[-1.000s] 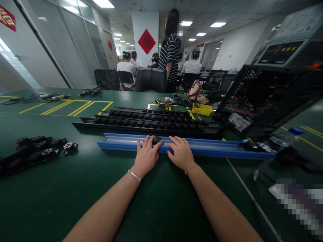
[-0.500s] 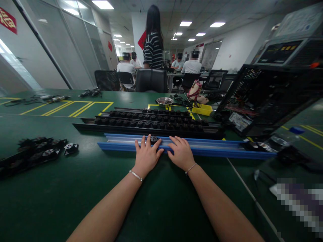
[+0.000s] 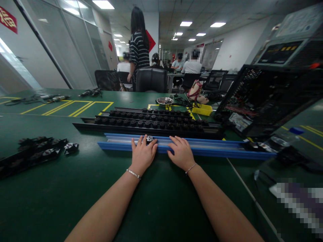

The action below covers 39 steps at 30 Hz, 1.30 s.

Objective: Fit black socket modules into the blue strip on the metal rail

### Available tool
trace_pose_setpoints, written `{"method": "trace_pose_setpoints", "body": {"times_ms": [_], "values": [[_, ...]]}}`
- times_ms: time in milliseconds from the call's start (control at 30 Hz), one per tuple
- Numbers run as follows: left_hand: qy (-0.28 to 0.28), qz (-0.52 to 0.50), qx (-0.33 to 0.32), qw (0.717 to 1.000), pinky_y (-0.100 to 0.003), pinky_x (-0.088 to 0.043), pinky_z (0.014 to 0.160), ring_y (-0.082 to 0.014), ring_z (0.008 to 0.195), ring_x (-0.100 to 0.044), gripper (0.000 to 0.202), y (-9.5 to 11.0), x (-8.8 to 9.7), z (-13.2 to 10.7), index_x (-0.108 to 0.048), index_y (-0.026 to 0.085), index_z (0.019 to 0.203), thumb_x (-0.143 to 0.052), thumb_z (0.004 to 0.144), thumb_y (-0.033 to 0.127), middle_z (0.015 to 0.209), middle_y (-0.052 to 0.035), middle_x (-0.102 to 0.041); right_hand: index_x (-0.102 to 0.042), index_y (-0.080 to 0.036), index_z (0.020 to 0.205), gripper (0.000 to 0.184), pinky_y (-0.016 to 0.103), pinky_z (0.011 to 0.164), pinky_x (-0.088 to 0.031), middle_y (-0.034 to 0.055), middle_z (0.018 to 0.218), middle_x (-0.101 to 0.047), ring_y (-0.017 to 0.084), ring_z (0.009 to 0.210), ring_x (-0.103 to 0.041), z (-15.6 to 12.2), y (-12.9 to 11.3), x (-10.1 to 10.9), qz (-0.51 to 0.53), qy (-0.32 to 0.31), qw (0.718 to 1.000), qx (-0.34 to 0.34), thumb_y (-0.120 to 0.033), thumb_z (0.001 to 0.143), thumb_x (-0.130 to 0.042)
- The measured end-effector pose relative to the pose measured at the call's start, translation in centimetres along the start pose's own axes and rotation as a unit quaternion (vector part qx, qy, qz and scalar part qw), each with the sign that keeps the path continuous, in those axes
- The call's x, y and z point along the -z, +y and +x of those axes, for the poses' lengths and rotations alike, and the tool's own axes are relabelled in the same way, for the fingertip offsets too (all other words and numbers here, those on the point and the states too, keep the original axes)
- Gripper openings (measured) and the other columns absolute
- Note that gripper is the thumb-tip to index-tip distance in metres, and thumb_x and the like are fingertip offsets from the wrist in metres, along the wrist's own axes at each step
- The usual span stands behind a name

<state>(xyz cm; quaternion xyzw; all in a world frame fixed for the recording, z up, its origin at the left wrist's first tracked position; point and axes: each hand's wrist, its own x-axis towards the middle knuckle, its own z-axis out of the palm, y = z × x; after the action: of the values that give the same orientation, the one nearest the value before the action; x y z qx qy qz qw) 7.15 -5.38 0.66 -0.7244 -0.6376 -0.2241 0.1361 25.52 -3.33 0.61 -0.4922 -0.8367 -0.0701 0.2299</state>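
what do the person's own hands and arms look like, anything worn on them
Both are bare, with no gloves or sleeves in view. Above the left hand is a silvery bracelet that looks fairly broad; above the right hand, a thinner silvery chain. Finer details are too small to tell.

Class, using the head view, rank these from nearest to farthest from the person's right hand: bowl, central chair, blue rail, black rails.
From the right hand:
1. Blue rail: directly at the hand.
2. Black rails: just beyond that.
3. Bowl: behind them, slightly left.
4. Central chair: farthest back, left.
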Motion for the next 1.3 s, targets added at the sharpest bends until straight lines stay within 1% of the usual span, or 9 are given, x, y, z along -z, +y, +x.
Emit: {"method": "trace_pose_setpoints", "body": {"times_ms": [333,433,600,767,967,1167,1300], "values": [[0.024,0.010,0.026,0.999,-0.060,-0.015,0.106,-0.0291,0.124,-0.045,0.038,-0.9,-0.2,0.1,-0.062,0.034,0.115,-0.033,0.091,0.039,0.129,-0.0095,-0.056,-0.065,-0.022,0.095,0.021,0.048,0.101,-0.029,0.0073,0.132,-0.052,0.028,0.123,-0.040,0.0,0.0,0.1,0.003,0.002,1.000,0.001,-0.028,0.078,-0.054],[0.031,0.015,0.028,0.999,-0.058,-0.017,0.106,-0.0283,0.123,-0.046,0.037,-1.1,-0.2,0.2,-0.062,0.034,0.114,-0.033,0.091,0.038,0.128,-0.0094,-0.056,-0.065,-0.022,0.095,0.021,0.047,0.101,-0.030,0.0072,0.132,-0.052,0.028,0.123,-0.041,0.0,0.0,0.1,0.001,0.001,1.000,0.001,-0.028,0.078,-0.054],[0.041,0.017,0.032,0.998,-0.051,-0.024,0.106,-0.0268,0.122,-0.048,0.036,-1.6,-0.4,0.3,-0.065,0.033,0.110,-0.035,0.090,0.037,0.124,-0.0089,-0.059,-0.065,-0.021,0.095,0.021,0.046,0.102,-0.029,0.0070,0.132,-0.052,0.027,0.123,-0.041,0.0,0.0,0.1,-0.005,-0.002,1.000,0.000,-0.028,0.078,-0.055],[0.049,0.012,0.042,0.998,-0.048,-0.026,0.105,-0.0263,0.121,-0.048,0.036,-2.1,-0.5,0.4,-0.066,0.033,0.108,-0.035,0.090,0.035,0.124,-0.0086,-0.060,-0.065,-0.022,0.095,0.021,0.048,0.101,-0.030,0.0073,0.131,-0.053,0.028,0.122,-0.041,0.0,0.0,0.0,0.000,0.002,1.000,0.002,-0.028,0.078,-0.054],[0.052,0.007,0.057,0.997,-0.047,-0.027,0.103,-0.0264,0.121,-0.049,0.036,-2.7,-0.6,0.4,-0.067,0.033,0.107,-0.035,0.090,0.034,0.123,-0.0079,-0.060,-0.065,-0.022,0.094,0.021,0.047,0.101,-0.029,0.0073,0.131,-0.052,0.028,0.123,-0.041,0.0,0.1,0.1,0.004,0.003,1.000,0.002,-0.028,0.078,-0.054],[0.063,0.012,0.085,0.994,-0.045,-0.028,0.102,-0.0257,0.120,-0.049,0.035,-3.8,-0.8,0.4,-0.069,0.033,0.102,-0.037,0.088,0.032,0.121,-0.0061,-0.062,-0.065,-0.022,0.095,0.021,0.048,0.101,-0.030,0.0071,0.132,-0.052,0.027,0.123,-0.041,0.0,0.1,0.0,0.005,0.000,1.000,0.001,-0.028,0.078,-0.054],[0.060,0.009,0.104,0.993,-0.045,-0.028,0.102,-0.0261,0.119,-0.050,0.035,-4.2,-0.6,0.5,-0.070,0.033,0.101,-0.038,0.088,0.031,0.121,-0.0056,-0.062,-0.065,-0.022,0.095,0.021,0.047,0.102,-0.030,0.0067,0.132,-0.052,0.027,0.123,-0.041,0.0,0.0,0.1,0.000,-0.001,1.000,0.001,-0.028,0.079,-0.054]]}}
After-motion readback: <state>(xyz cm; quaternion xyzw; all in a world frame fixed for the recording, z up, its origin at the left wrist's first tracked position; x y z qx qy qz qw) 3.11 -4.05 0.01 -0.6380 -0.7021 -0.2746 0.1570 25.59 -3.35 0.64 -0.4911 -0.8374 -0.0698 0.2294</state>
